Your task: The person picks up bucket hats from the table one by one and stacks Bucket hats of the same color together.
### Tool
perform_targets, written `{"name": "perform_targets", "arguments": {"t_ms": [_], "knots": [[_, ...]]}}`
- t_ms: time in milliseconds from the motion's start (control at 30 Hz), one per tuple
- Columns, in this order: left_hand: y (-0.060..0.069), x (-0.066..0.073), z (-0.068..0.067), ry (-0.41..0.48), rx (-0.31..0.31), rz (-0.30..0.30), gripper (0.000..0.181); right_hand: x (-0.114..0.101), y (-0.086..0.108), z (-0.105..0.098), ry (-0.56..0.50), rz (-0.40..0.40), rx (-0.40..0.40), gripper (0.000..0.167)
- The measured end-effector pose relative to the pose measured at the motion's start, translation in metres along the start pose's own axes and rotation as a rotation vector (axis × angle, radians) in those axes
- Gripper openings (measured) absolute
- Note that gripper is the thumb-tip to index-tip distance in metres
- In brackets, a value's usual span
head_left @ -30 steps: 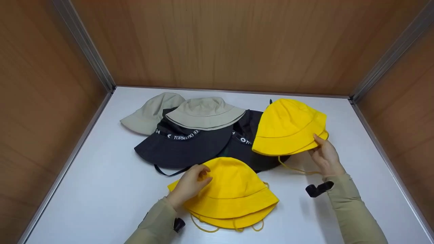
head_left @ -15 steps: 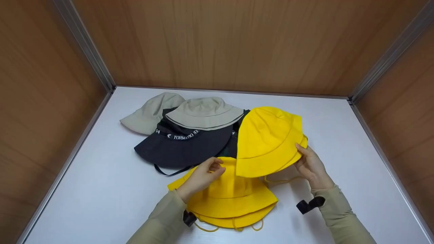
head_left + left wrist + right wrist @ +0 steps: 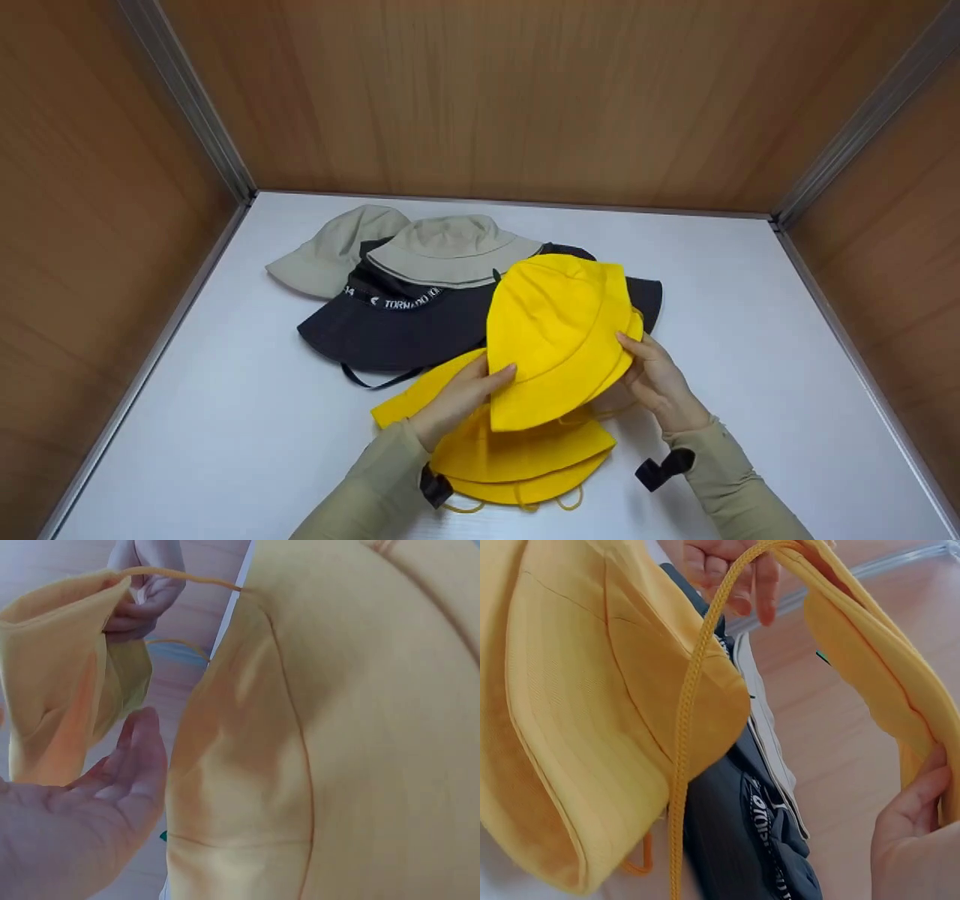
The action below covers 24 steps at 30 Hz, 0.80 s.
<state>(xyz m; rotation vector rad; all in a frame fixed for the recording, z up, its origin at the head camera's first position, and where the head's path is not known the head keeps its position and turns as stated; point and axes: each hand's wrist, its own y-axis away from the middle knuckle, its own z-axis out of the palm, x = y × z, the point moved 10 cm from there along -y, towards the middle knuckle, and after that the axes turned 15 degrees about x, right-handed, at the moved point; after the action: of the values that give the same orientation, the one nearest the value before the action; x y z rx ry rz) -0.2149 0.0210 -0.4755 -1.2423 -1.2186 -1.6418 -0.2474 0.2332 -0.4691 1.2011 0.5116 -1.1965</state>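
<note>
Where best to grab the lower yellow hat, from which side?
Likely the right end of its front brim, from the right: it juts out uncovered, while the held hat overlaps the crown and the left hand crosses the left side.

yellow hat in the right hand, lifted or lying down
Lifted: both wrist views show a gap between the held hat and the lower hat.

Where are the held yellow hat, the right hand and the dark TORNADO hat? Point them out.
Held yellow hat (image 3: 553, 322), head view: on its crown.
Right hand (image 3: 663, 384), head view: middle of the hand.
Dark TORNADO hat (image 3: 401, 335), head view: on its brim.
</note>
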Motion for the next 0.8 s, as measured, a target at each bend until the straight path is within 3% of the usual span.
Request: {"name": "perform_targets", "arguments": {"t_ms": [233, 433, 567, 700, 800], "knots": [[0.001, 0.004, 0.005, -0.007, 0.038, 0.085, 0.056, 0.003, 0.001, 0.008, 0.031, 0.024, -0.004, 0.056], [0.003, 0.004, 0.0, -0.048, 0.097, 0.066, 0.049, 0.006, 0.0, 0.007, 0.04, 0.031, -0.006, 0.056], [0.006, 0.009, 0.0, -0.071, 0.093, 0.062, 0.047, 0.011, -0.002, 0.004, 0.08, 0.027, -0.018, 0.055], [0.008, 0.014, -0.002, -0.077, 0.075, 0.059, 0.046, 0.017, -0.005, -0.001, 0.115, 0.031, -0.064, 0.035], [0.009, 0.021, -0.004, -0.07, 0.059, 0.093, 0.045, 0.02, -0.01, -0.006, 0.167, 0.033, -0.103, 0.018]]}}
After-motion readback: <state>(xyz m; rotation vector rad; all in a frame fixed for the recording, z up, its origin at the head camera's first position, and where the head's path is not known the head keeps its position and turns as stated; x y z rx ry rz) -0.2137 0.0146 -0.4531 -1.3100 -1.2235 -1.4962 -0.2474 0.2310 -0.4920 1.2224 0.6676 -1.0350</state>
